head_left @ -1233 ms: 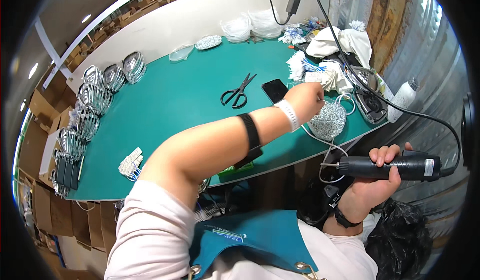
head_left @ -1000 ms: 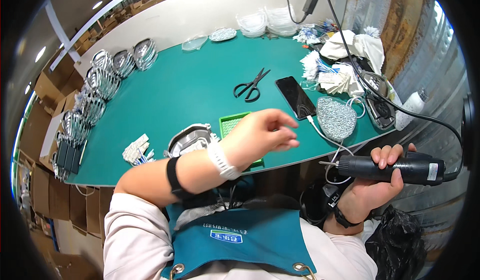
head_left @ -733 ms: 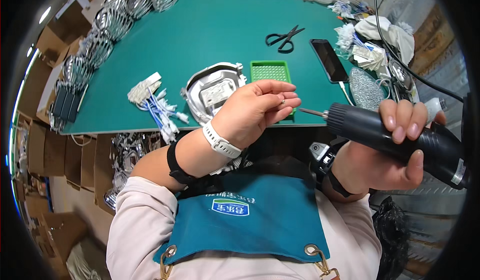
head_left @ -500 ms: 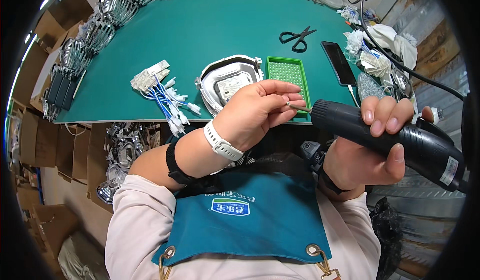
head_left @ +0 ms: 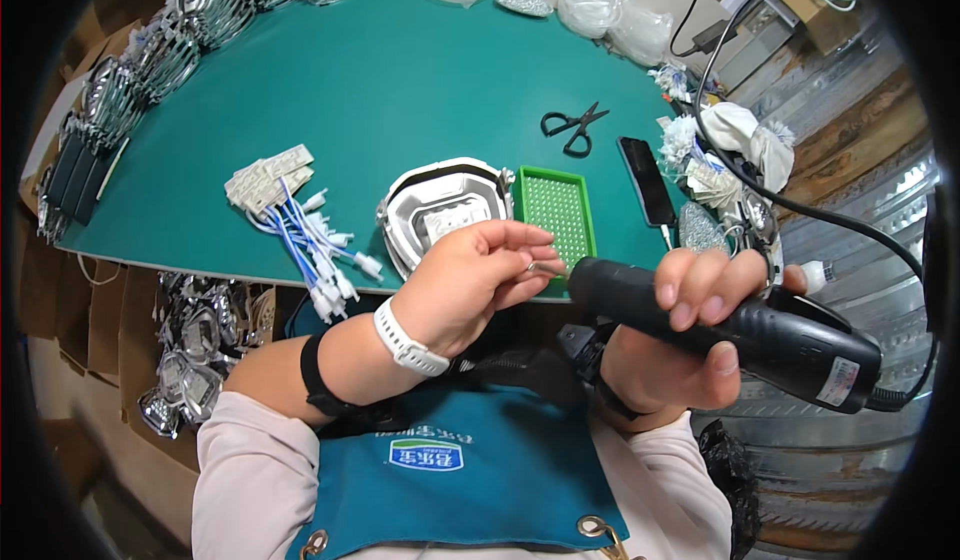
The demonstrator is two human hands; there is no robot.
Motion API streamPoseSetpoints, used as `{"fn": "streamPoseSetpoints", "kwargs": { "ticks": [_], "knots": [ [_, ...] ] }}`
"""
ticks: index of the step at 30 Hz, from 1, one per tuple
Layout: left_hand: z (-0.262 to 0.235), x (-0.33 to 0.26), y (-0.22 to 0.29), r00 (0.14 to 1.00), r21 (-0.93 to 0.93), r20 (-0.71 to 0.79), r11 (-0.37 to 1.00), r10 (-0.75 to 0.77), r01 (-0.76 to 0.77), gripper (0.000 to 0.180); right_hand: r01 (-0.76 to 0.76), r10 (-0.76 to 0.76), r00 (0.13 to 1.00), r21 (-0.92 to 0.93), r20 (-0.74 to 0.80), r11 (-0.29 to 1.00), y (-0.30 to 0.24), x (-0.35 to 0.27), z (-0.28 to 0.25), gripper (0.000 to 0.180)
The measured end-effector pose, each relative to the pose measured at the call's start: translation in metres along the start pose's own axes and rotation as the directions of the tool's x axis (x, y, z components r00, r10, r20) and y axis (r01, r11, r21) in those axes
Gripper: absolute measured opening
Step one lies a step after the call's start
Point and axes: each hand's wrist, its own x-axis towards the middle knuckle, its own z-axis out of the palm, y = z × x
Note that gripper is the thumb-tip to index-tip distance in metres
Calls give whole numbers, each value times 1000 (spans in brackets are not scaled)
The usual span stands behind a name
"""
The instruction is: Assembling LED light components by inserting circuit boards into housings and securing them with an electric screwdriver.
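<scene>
My right hand (head_left: 672, 350) grips a black corded electric screwdriver (head_left: 740, 328), held level with its tip pointing left. My left hand (head_left: 478, 282) pinches a small screw (head_left: 543, 267) between thumb and fingertips, right at the screwdriver's tip. Both hands hover over the near edge of the green table (head_left: 400, 90). Just beyond them lies a white and silver lamp housing (head_left: 442, 210), and next to it a green tray of screws (head_left: 556, 216).
A bundle of white and blue wired connectors (head_left: 290, 222) lies left of the housing. Black scissors (head_left: 573, 127), a dark phone (head_left: 647, 180) and plastic bags (head_left: 612, 22) sit further back. Stacked metal housings (head_left: 150, 50) line the left edge, with more below the table (head_left: 200, 330).
My left hand came back from the far right of the table to the screwdriver tip with a screw. My right hand raised the screwdriver toward it. The view tilted down to the near edge.
</scene>
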Motion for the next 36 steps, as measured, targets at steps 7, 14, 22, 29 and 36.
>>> {"fn": "streamPoseSetpoints", "kwargs": {
  "ticks": [7,14,22,29,36],
  "knots": [
    [-8,12,-4,1000,-20,-13,1000,8,-8,24,-20,20,1000,10,1,1000,12,-3,0,71],
    [-10,26,3,999,-11,-21,999,46,-47,24,19,-19,1000,-57,11,998,29,5,0,68],
    [-5,19,8,992,31,71,994,101,-103,21,104,-99,986,33,-131,994,26,4,-1,71],
    [3,-6,9,986,52,64,986,152,-155,24,136,-139,953,-30,-271,990,6,6,30,64],
    [7,-22,12,973,33,101,976,209,-214,29,182,-182,960,-21,-211,983,-1,3,30,64]
  ]
}}
